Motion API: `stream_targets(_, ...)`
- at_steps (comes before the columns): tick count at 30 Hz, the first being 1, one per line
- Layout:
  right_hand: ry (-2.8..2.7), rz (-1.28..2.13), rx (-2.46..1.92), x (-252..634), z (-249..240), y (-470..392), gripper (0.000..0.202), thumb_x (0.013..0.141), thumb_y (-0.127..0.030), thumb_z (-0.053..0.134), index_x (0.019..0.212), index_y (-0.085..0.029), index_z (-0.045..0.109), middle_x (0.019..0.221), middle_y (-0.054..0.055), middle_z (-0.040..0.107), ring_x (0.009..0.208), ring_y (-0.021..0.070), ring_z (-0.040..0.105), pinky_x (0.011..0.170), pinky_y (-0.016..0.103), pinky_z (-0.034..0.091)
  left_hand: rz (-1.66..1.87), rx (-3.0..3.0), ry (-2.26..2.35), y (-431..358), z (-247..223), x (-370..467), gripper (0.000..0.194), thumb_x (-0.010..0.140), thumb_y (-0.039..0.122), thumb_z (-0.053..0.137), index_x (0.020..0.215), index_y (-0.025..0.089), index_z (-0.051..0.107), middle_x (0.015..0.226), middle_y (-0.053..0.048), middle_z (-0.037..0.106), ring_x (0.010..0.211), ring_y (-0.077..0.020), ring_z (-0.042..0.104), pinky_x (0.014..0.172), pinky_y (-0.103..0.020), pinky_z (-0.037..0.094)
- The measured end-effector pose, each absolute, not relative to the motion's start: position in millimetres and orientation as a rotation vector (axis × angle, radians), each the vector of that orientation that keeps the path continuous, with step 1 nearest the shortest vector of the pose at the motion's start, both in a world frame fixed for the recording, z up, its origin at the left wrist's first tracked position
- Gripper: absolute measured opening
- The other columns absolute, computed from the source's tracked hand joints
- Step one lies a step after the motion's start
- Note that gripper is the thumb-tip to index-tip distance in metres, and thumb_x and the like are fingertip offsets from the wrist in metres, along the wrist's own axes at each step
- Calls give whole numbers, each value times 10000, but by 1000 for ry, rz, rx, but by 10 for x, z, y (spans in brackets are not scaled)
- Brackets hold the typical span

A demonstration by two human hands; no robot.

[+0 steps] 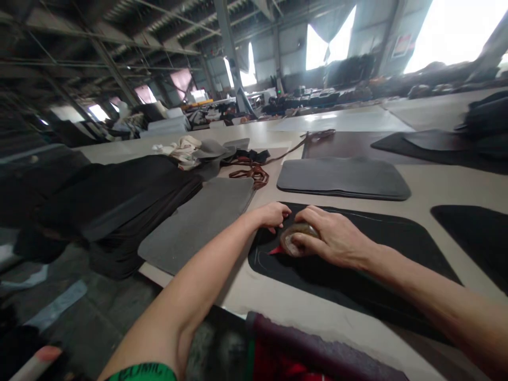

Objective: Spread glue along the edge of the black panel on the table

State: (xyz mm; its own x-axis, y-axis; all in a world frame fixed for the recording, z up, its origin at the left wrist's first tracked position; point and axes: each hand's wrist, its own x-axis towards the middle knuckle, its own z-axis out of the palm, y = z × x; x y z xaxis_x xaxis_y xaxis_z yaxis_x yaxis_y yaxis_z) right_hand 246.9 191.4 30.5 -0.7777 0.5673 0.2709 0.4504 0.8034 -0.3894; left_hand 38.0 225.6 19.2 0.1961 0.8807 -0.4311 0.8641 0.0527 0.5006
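A long pale work table [436, 185] runs away from the camera, covered with cut pieces of material. Beyond the hands lies a grey rounded panel [343, 179], flat and well apart from them, with a darker brown sheet [349, 144] behind it. To the left a grey felt-like sheet [198, 219] hangs over the table edge, and further left a heap of black fabric [115, 203] is piled. A tangle of brown straps [254, 172] sits between the grey sheet and the grey panel, and a crumpled light cloth [182, 149] lies behind it. Another black piece [476, 233] shows at the right edge. Nothing lies between the camera and the hands except the person's own forearms.

The black panel [357, 264] lies flat on the table near its front edge, with rounded corners and a thin pale line drawn just inside its outline. The left hand [273, 216] rests at the panel's upper left corner, fingers curled down and pressed onto the edge. The right hand [333, 238] lies on the panel just beside it, fingers closed around a small round brownish object [296, 238], which touches the panel; a small red bit [277, 250] shows by its lower left
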Motion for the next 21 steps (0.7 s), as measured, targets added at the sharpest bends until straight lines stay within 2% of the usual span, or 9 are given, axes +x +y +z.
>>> stream_targets(5,-2397,904,-1018,2845,343,2009,291,882,-481,590,1007,-221,624,875,10,650,785,200,593,664,293,416,150,1703,1664,2274,74,340,426,913,56,545,1331,140,553,1369,-152,599,874,-178,713,630,-273,619)
stream_targets(8,-1882,1289,-1109,3073,262,2073,420,831,-559,655,1070,-215,617,821,9,634,695,184,576,548,255,416,272,1718,1644,2245,64,310,430,895,65,504,1312,135,582,1343,-145,627,826,-157,716,597,-229,585)
stream_targets(11,-1332,1479,-1078,3305,218,2180,416,808,-545,701,1009,-191,622,738,3,569,555,146,486,393,220,330,471,1775,1635,2153,116,255,437,908,142,420,1303,148,607,1285,-119,671,916,-161,720,663,-211,575)
stream_targets(13,-1050,1496,-1028,3477,244,2291,343,827,-480,689,974,-176,631,765,29,591,570,162,521,383,232,371,627,1808,1660,2043,158,172,469,933,226,341,1321,143,590,1279,-117,676,1014,-174,707,751,-237,585)
stream_targets(15,-814,1460,-970,3665,300,2430,278,866,-417,639,1016,-184,633,853,60,647,654,199,605,449,260,454,732,1841,1693,1903,171,23,492,920,325,345,1287,140,615,1225,-118,704,996,-204,715,798,-294,595)
stream_targets(16,-729,1421,-947,3764,329,2508,252,888,-399,607,1040,-198,628,882,61,662,674,203,624,473,265,467,766,1864,1711,1828,157,-79,493,900,361,377,1257,141,637,1200,-117,716,1018,-222,712,870,-325,586)
stream_targets(18,-626,1321,-924,3960,368,2682,211,934,-395,546,1045,-228,609,859,33,659,619,170,602,471,245,443,829,1903,1804,1684,86,-325,494,884,432,408,1175,144,685,1155,-126,733,1052,-268,702,962,-384,555)
stream_targets(21,-563,1188,-921,4212,343,2968,213,990,-405,468,1035,-236,589,794,-7,622,517,119,516,415,210,344,840,1973,2135,1510,-107,-721,440,864,459,420,1078,246,739,1136,-41,754,1055,-257,708,945,-340,563)
